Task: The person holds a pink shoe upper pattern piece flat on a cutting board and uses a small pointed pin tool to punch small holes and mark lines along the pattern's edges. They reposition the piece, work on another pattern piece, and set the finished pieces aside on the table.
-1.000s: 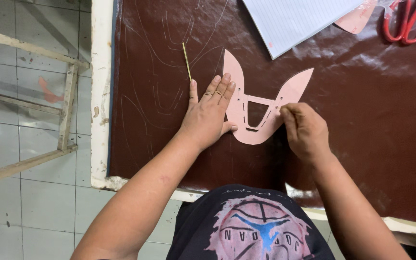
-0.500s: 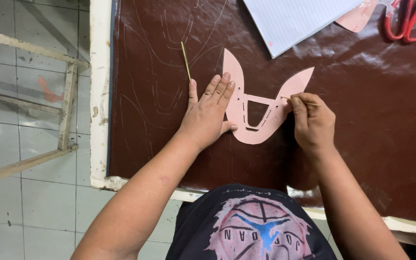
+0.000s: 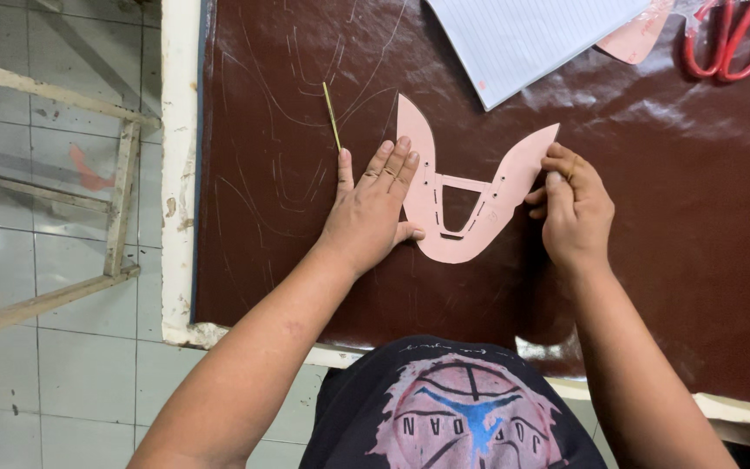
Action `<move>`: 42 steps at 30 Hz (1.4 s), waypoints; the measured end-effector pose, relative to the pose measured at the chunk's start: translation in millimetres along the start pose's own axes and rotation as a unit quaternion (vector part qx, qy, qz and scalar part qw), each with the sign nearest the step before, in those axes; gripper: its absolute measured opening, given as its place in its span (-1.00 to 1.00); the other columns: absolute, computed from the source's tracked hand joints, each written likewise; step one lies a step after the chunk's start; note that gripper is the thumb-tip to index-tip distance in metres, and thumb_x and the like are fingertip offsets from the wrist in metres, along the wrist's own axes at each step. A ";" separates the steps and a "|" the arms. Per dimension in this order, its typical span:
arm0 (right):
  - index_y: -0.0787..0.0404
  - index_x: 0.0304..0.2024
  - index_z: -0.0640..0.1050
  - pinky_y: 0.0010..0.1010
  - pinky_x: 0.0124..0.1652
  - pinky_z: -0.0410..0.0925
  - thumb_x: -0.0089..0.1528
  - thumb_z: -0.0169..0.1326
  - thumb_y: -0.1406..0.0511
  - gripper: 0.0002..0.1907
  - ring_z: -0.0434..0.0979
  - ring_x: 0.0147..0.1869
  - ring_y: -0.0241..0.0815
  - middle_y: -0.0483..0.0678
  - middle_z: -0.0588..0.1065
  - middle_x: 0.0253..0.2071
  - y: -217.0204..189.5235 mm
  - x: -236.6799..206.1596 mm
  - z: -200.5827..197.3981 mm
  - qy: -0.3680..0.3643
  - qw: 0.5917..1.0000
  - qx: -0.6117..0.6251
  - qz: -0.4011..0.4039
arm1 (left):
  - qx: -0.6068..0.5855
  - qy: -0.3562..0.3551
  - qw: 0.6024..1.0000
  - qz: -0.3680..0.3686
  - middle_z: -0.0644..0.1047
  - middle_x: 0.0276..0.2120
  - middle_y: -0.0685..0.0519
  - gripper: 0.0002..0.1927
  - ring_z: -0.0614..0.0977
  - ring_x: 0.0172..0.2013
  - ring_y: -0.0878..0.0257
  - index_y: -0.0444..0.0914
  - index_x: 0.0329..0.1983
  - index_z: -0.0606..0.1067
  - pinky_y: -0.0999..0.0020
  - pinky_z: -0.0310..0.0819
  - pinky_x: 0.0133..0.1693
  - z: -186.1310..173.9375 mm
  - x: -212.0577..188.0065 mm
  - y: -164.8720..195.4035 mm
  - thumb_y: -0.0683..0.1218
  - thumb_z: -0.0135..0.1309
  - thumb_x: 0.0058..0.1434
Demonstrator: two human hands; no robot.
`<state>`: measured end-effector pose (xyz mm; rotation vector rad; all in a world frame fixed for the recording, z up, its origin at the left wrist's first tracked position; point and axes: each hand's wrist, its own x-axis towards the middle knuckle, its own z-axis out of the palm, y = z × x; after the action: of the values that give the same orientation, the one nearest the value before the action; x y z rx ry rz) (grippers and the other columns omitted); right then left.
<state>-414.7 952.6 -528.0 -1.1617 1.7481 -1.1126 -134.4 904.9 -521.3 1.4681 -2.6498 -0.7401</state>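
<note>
Far left of the pink template, a wooden frame (image 3: 119, 195) stands on the tiled floor (image 3: 62, 382), off the edge of the worktop (image 3: 305, 287), which is covered in dark brown sheet scored with pale traced lines. A thin yellow stick (image 3: 332, 115) lies just left of the template's left prong. The left hand (image 3: 371, 217) is flat, fingers spread, no grip at all, pressing down on the template's left arm, thumb touching its lower curve. The pink template (image 3: 444, 247) itself lies flat mid-worktop, a U-shape with two pointed prongs. At its right prong the right hand (image 3: 575, 208) is curled, fingertips pressed together on something small against the edge; what it pinches I cannot tell. Above the template sits a lined white sheet (image 3: 523, 39), then a pink scrap (image 3: 640, 39), then red scissors (image 3: 726, 39)
</note>
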 end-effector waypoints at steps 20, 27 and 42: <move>0.30 0.03 0.55 -0.41 -0.01 0.48 0.43 0.04 0.31 -0.80 0.65 -0.01 -0.20 0.01 0.63 -0.10 -46.9 10.5 72.7 -0.182 0.979 -0.045 -0.077 | 0.002 -0.026 1.000 -0.012 -0.03 0.53 0.02 0.11 -0.05 0.50 0.15 -0.20 0.52 0.02 -0.37 -0.41 0.38 -5.6 2.1 1.8 0.28 0.26 0.02; 0.31 -0.06 0.58 -0.32 -0.12 0.47 0.40 0.08 0.35 -0.86 0.63 -0.12 0.01 0.10 0.58 -0.16 -52.7 12.8 82.2 -0.169 0.945 -0.192 -0.201 | -0.006 -0.013 1.000 -0.010 0.00 0.52 0.03 0.11 -0.02 0.50 0.16 -0.20 0.52 0.04 -0.37 -0.40 0.38 -4.3 1.1 -2.2 0.27 0.27 0.01; 0.30 -0.07 0.58 -0.36 -0.13 0.47 0.39 0.08 0.35 -0.87 0.65 -0.13 -0.06 0.07 0.60 -0.18 -46.1 -1.8 75.2 -0.188 0.960 -0.149 -0.147 | -0.019 -0.003 1.000 -0.013 0.01 0.53 0.07 0.13 0.01 0.50 0.18 -0.16 0.52 0.05 -0.33 -0.37 0.41 -6.8 -1.8 -2.9 0.29 0.31 -0.01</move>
<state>-332.6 925.4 -510.6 -1.7383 1.5069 -0.7355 -129.4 902.3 -516.1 1.4975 -2.6106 -0.7946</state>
